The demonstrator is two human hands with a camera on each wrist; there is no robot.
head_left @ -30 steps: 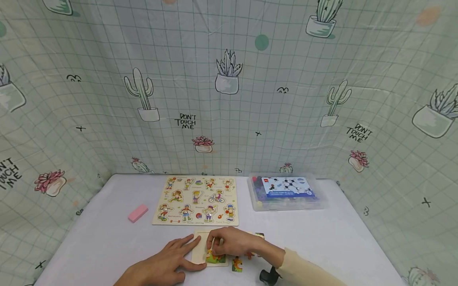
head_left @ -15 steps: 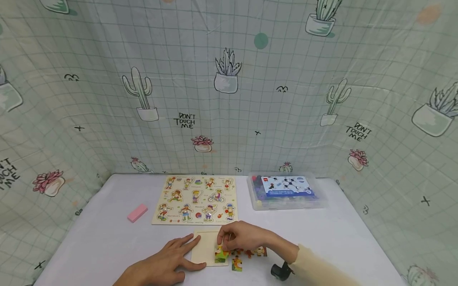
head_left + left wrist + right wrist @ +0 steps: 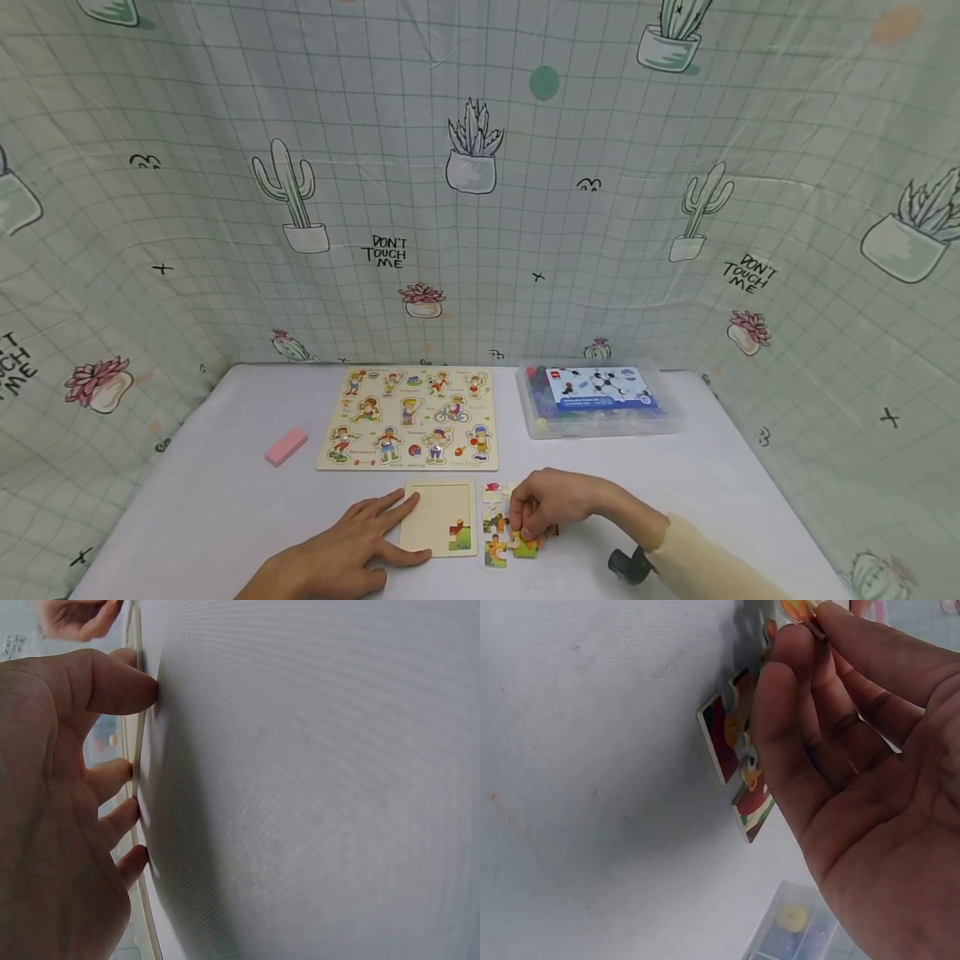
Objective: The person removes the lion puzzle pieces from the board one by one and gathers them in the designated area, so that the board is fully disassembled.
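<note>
My left hand (image 3: 356, 537) rests with fingers spread at the left edge of a small square wooden puzzle tray (image 3: 431, 508). In the left wrist view, the thumb (image 3: 124, 684) and fingertips touch the tray's edge. One green and orange puzzle piece (image 3: 460, 537) lies in the tray's lower right corner. Right of the tray, my right hand (image 3: 558, 500) pinches a yellow-green puzzle piece (image 3: 525, 548) between thumb and fingers. The right wrist view shows only part of that held piece (image 3: 799, 609). Several loose pieces (image 3: 495, 552) lie around this hand, some hidden beneath it.
Behind the tray lies a larger wooden board (image 3: 408, 417) with pictures of children at sports. A clear plastic case (image 3: 600, 425) with a blue-white label stands at the back right. A pink block (image 3: 287, 447) lies at left. A patterned curtain (image 3: 540, 225) hangs behind the table.
My right hand has moved right, off the tray and over to the loose pieces, carrying the yellow-green puzzle piece. My left hand has stayed at the tray's left edge.
</note>
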